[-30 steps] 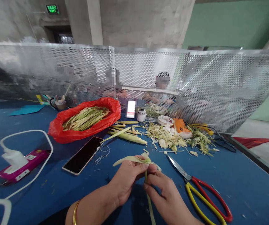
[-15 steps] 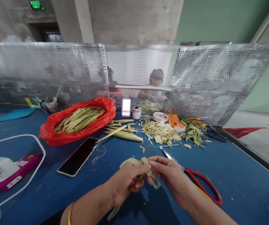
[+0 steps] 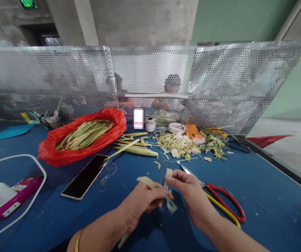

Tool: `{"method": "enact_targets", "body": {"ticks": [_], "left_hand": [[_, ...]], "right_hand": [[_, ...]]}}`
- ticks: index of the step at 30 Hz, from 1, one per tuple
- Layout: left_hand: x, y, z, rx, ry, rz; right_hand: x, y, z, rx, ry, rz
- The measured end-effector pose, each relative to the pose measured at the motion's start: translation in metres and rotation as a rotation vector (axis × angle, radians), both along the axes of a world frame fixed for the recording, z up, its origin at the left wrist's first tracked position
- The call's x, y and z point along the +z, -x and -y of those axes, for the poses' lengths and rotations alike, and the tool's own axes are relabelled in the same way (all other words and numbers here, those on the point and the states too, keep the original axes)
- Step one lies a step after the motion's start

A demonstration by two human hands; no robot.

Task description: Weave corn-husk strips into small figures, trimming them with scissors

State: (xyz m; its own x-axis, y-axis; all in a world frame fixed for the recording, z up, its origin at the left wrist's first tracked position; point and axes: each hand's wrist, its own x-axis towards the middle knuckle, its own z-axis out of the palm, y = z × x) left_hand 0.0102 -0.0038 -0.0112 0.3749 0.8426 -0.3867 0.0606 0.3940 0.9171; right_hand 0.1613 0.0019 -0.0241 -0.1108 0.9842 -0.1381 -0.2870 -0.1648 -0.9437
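1. The left hand (image 3: 140, 203) and the right hand (image 3: 189, 192) both pinch one pale leaf strip (image 3: 169, 196) above the near edge of the table (image 3: 257, 196).
2. The strip is being folded into a loop; I judge the next move needs a firm, careful pull.
3. Scissors (image 3: 218, 199) lie just beside the right hand.

The desk (image 3: 257, 182) is topped in blue and flecked with small pale scraps. Just right of the fingers (image 3: 170, 180) lie scissors (image 3: 215, 197) with red and yellow handles, blades pointing away. Left of the fingers rests a dark phone (image 3: 84, 176), a loop of thread (image 3: 108, 172) beside it. Far left sits a pink power strip (image 3: 11, 199) with a white cable (image 3: 35, 164). Beyond the fingers lie a red bag (image 3: 61, 154) of green strips, loose stalks (image 3: 137, 150), a heap of trimmings (image 3: 181, 145) and tape rolls (image 3: 150, 124).
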Motion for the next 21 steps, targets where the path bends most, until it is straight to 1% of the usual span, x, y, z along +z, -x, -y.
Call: {"method": "enact_targets", "body": {"ticks": [3, 5, 7, 9, 10, 11, 12, 13, 14, 15, 16, 17, 18, 19, 20, 21], "left_hand": [[0.001, -0.001, -0.002, -0.048, 0.019, -0.031], [0.0, -0.002, -0.003, -0.04, 0.021, -0.027], [-0.001, -0.001, -0.003, -0.014, 0.03, -0.002], [-0.002, 0.0, -0.003, 0.001, 0.046, 0.071], [-0.002, 0.001, -0.002, 0.002, 0.052, 0.116], [-0.002, 0.002, -0.002, 0.001, 0.054, 0.156], [-0.001, 0.002, -0.002, -0.005, 0.053, 0.184], [-0.001, 0.003, -0.002, -0.017, 0.05, 0.193], [-0.001, 0.004, -0.002, -0.038, 0.04, 0.186], [-0.001, 0.005, -0.002, -0.074, 0.03, 0.17], [-0.001, 0.005, -0.001, -0.124, 0.021, 0.153], [-0.001, 0.005, 0.0, -0.184, 0.016, 0.138], [-0.002, 0.005, 0.0, -0.245, 0.013, 0.128], [-0.002, 0.004, 0.001, -0.301, 0.014, 0.123], [-0.003, 0.003, 0.002, -0.348, 0.018, 0.123], [-0.003, 0.002, 0.003, -0.379, 0.02, 0.123]], "right_hand": [[-0.001, 0.0, 0.0, -0.082, -0.024, 0.021], [-0.003, 0.0, 0.0, -0.088, -0.025, 0.025], [-0.005, -0.001, -0.003, -0.034, -0.031, 0.075], [-0.006, -0.004, -0.007, 0.069, -0.061, 0.17], [-0.007, -0.006, -0.011, 0.096, -0.079, 0.224], [-0.007, -0.01, -0.015, 0.074, -0.102, 0.278], [-0.006, -0.014, -0.018, -0.004, -0.136, 0.334], [-0.005, -0.018, -0.022, -0.124, -0.184, 0.395], [-0.003, -0.022, -0.025, -0.253, -0.25, 0.465], [-0.001, -0.026, -0.026, -0.342, -0.33, 0.541], [0.001, -0.028, -0.027, -0.354, -0.409, 0.614], [0.003, -0.029, -0.026, -0.28, -0.466, 0.67], [0.005, -0.027, -0.023, -0.137, -0.479, 0.698], [0.006, -0.025, -0.02, 0.036, -0.44, 0.69], [0.007, -0.021, -0.016, 0.201, -0.358, 0.649], [0.008, -0.016, -0.011, 0.333, -0.255, 0.587]]}}
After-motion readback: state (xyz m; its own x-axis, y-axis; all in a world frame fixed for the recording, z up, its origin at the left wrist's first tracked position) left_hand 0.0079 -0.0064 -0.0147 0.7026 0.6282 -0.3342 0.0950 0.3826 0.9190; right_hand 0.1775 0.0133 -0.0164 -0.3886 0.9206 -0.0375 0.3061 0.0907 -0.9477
